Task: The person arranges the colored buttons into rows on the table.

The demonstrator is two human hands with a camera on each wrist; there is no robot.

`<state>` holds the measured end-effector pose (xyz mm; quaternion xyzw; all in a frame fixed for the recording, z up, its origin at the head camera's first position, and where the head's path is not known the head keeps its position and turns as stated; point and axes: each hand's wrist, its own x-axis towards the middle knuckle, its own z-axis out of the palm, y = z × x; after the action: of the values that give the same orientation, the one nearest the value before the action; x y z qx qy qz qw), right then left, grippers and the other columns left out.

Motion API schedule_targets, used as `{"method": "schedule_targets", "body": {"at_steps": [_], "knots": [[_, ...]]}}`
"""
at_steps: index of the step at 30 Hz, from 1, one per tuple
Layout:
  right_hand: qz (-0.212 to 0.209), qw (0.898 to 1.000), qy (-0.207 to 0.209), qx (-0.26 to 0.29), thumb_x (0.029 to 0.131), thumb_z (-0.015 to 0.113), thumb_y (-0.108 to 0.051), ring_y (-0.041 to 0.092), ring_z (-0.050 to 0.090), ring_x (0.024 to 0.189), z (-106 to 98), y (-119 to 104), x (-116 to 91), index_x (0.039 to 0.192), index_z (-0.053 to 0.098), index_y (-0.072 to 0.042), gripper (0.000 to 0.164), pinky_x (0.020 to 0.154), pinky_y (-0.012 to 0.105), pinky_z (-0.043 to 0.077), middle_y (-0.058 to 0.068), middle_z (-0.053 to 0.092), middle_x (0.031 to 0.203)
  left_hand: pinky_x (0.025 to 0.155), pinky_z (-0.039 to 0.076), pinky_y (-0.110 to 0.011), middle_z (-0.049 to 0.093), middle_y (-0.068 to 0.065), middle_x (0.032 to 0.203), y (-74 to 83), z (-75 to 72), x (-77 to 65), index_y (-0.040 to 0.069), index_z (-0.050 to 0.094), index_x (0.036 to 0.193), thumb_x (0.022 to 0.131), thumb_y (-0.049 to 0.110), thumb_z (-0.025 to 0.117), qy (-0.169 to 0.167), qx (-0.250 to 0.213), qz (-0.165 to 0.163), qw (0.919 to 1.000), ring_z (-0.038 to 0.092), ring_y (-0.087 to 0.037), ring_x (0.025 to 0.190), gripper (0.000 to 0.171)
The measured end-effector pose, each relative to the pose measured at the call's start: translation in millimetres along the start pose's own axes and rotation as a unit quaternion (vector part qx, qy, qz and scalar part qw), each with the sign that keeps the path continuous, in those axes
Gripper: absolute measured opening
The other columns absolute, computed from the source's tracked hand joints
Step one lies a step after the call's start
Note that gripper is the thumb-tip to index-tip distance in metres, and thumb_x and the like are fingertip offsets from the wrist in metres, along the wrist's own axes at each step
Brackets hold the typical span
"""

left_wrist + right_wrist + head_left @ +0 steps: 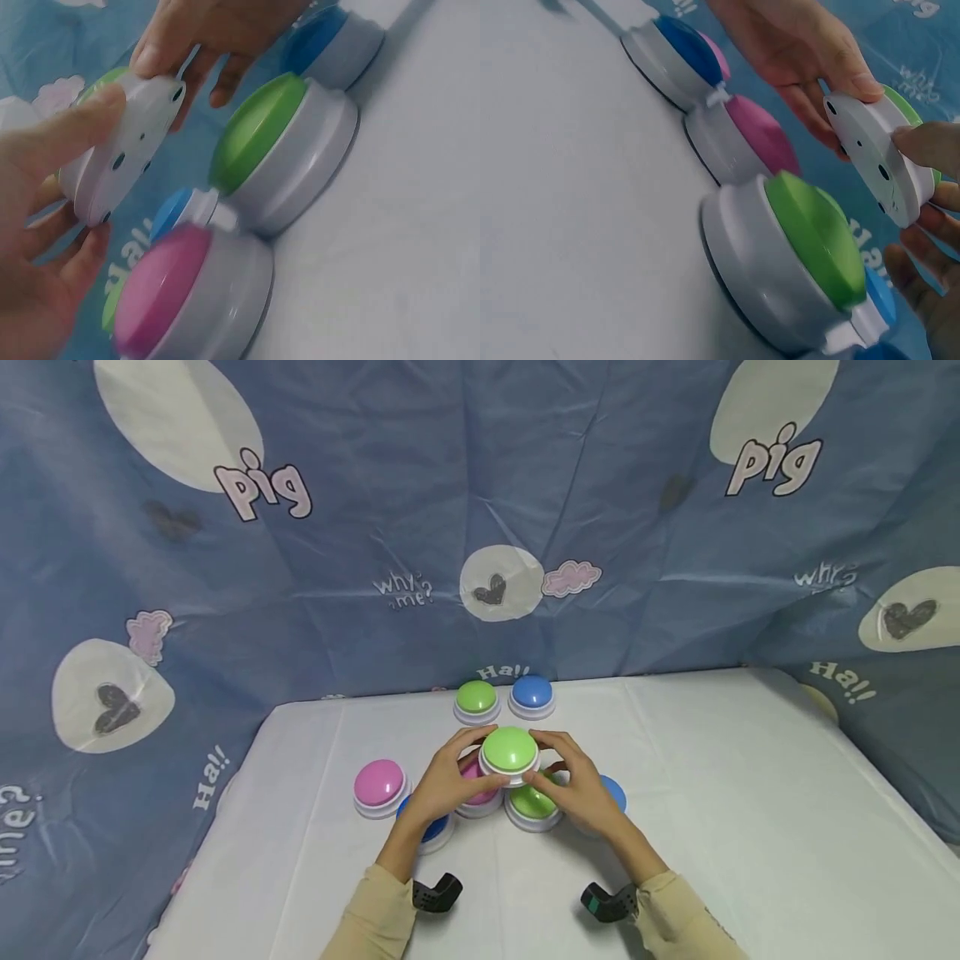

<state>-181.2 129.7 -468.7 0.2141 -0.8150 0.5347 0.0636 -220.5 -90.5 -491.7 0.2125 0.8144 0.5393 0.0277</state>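
Observation:
Both hands hold a green buzzer button (510,748) with a white base, raised above the table. My left hand (442,783) grips its left edge between thumb and fingers, and my right hand (583,783) grips the right edge. Both wrist views show the white underside with small dark feet. Below it, on the table, stand a pink buzzer button (480,795) and another green buzzer button (531,805), partly covered by the hands. A blue buzzer button (433,833) is partly hidden by the left hand and wrist; another blue one (613,792) shows behind the right hand.
A pink buzzer button (378,782) stands to the left. Toward the back edge, a green buzzer button (476,698) and a blue one (532,692) stand side by side. White cloth (750,827) covers the table; a blue printed curtain (360,510) hangs behind.

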Motion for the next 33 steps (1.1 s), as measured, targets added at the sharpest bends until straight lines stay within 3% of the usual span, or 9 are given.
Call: {"method": "schedule_targets", "body": {"at_steps": [8,13,20,27,33], "knots": [[0.015,1.000,0.008,-0.009,0.086,0.068,-0.010,0.029,0.047,0.120,-14,8,4,0.137,0.045,-0.004,0.056,0.087,0.048,0.052,0.016,0.049,0.132,0.105,0.041,-0.030,0.045,0.004,0.130,-1.2,17.3,20.0,0.022,0.048,0.137,0.072,0.034,0.081,0.005,0.007,0.017,0.9998,0.045,-0.014,0.128,0.074],[0.023,1.000,0.009,-0.006,0.087,0.067,-0.014,0.029,0.045,0.124,-20,32,9,0.140,0.043,-0.008,0.058,0.090,0.050,0.050,0.014,0.046,0.136,0.103,0.044,-0.033,0.047,0.004,0.133,0.5,24.3,32.5,0.021,0.047,0.139,0.073,0.035,0.081,0.003,0.024,0.012,0.9996,0.047,-0.016,0.127,0.075],[0.013,0.999,0.031,-0.024,0.087,0.069,-0.021,0.021,0.045,0.124,-29,62,13,0.141,0.041,-0.015,0.062,0.090,0.038,0.053,0.004,0.045,0.138,0.102,0.045,-0.031,0.044,-0.003,0.138,7.1,35.3,49.6,0.019,0.045,0.141,0.074,0.027,0.081,-0.003,0.036,0.015,0.9992,0.045,-0.020,0.131,0.076],[0.002,0.999,0.036,-0.010,0.086,0.066,-0.003,0.038,0.044,0.124,-41,36,16,0.139,0.039,0.005,0.060,0.095,0.047,0.049,0.024,0.042,0.137,0.100,0.047,-0.032,0.044,-0.008,0.137,10.6,46.3,64.0,0.016,0.043,0.142,0.075,0.023,0.080,0.003,0.048,0.014,0.9987,0.047,-0.022,0.129,0.077],[0.010,0.999,0.040,-0.024,0.087,0.064,-0.002,0.040,0.042,0.128,-49,41,22,0.139,0.038,0.006,0.059,0.098,0.049,0.046,0.025,0.041,0.138,0.096,0.049,-0.028,0.044,-0.014,0.130,11.0,55.6,77.2,0.014,0.041,0.143,0.076,0.025,0.079,0.012,0.065,0.001,0.9978,0.055,-0.025,0.117,0.078]]}}
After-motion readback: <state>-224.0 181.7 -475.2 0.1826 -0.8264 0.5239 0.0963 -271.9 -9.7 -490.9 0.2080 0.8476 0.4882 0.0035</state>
